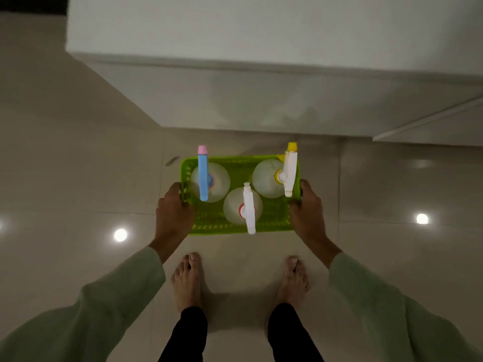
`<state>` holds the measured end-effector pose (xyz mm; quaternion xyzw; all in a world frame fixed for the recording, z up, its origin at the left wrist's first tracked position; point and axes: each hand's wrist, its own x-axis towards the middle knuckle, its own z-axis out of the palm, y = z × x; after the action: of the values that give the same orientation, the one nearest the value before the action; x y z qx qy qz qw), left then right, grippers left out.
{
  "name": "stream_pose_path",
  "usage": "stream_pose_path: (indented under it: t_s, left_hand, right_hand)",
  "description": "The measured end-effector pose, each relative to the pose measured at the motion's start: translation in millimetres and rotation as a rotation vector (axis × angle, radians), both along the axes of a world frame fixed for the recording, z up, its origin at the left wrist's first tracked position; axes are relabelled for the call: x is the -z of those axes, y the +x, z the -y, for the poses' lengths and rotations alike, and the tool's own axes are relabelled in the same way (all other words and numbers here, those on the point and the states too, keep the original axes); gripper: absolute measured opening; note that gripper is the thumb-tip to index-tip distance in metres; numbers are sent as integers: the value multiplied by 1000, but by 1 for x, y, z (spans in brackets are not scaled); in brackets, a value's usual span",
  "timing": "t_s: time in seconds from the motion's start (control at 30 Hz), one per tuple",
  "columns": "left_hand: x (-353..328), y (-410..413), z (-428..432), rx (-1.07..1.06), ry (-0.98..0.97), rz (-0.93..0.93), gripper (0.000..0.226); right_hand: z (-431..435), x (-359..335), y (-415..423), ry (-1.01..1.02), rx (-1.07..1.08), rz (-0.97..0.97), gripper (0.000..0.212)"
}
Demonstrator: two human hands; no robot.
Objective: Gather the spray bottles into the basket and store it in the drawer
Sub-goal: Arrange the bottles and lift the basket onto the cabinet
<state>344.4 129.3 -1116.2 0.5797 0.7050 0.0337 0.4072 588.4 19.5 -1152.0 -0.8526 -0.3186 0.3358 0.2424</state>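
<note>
A bright green plastic basket (209,227) hangs over the floor in front of a white cabinet. Three clear spray bottles stand upright in it: one with a blue trigger head and pink nozzle (202,176) at the left, one with a white head and yellow nozzle (289,171) at the right, one with a white head and red collar (248,210) at the near middle. My left hand (173,212) grips the basket's left rim. My right hand (307,210) grips its right rim.
The white cabinet (235,100) fills the top of the view, its front shut, with a door or drawer edge (428,121) jutting out at the right. Glossy tiled floor (78,178) reflects ceiling lights. My bare feet (188,280) stand just behind the basket.
</note>
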Motion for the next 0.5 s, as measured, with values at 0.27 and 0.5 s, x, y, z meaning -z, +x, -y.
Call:
stream_pose_path:
  t_s: [0.27, 0.5]
  left_hand:
    - [-168, 26, -26, -17, -13, 69, 42]
    - [-292, 70, -83, -40, 12, 123, 43]
  right_hand:
    - [-25, -184, 50, 67, -63, -5, 40]
    - [-75, -304, 102, 136, -99, -58, 35]
